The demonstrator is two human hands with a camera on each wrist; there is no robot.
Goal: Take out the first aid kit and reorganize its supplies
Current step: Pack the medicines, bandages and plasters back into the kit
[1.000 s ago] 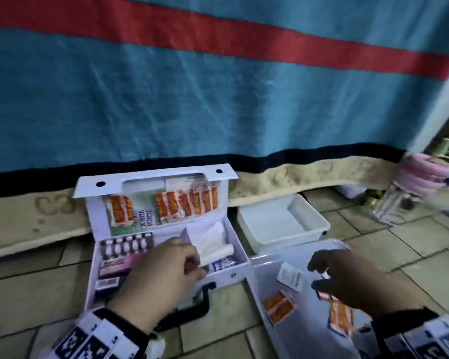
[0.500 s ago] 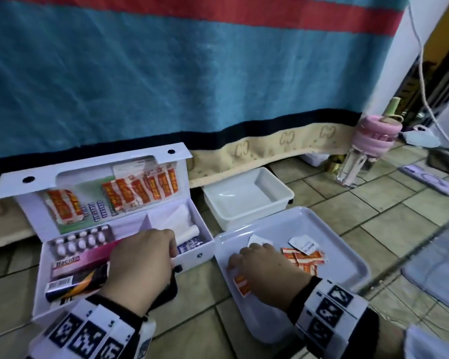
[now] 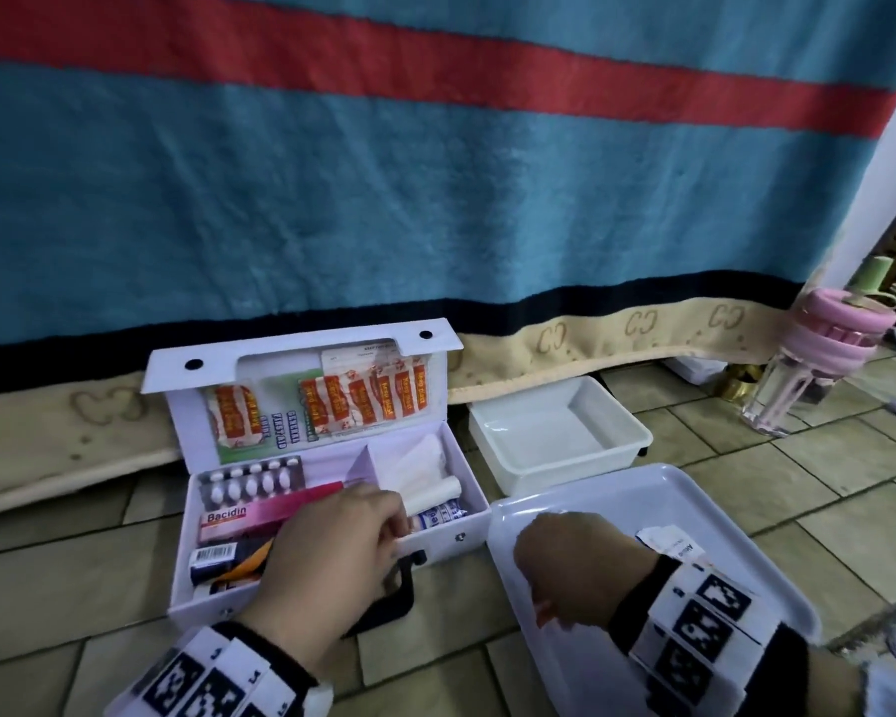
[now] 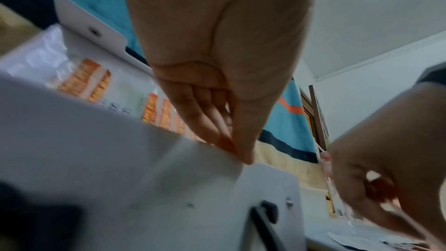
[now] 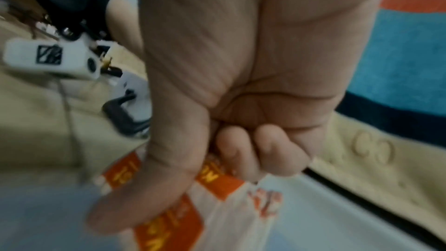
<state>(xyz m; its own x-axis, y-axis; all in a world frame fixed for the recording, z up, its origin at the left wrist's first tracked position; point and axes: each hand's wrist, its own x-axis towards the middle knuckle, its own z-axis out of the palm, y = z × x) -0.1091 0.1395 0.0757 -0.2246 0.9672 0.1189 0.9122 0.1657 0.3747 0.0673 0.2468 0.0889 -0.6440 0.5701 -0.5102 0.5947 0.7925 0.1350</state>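
The white first aid kit (image 3: pixel 451 535) lies open on the floor tiles. Its lid holds orange plaster strips (image 3: pixel 363 398). Inside are a blister pack (image 3: pixel 252 481), a pink Bacidin box (image 3: pixel 260 512) and a bandage roll (image 3: pixel 433 491). My left hand (image 3: pixel 391 520) sits on the kit's front wall. In the left wrist view the left hand (image 4: pixel 237 150) pinches the rim, thumb outside and fingers inside. My right hand (image 3: pixel 544 540) hovers over the white tray (image 3: pixel 720 514). Seen from the right wrist, the right hand (image 5: pixel 173 188) grips orange-and-white plaster packets (image 5: pixel 217 217).
An empty white tub (image 3: pixel 559 437) stands behind the tray. A clear bottle with a pink cap (image 3: pixel 818 354) stands at the right. A blue blanket (image 3: pixel 435 173) hangs behind everything. A white sachet (image 3: pixel 678 548) lies on the tray by my wrist.
My right hand came down on the orange packets on the tray and closed round them. My left hand stayed at the kit's front wall.
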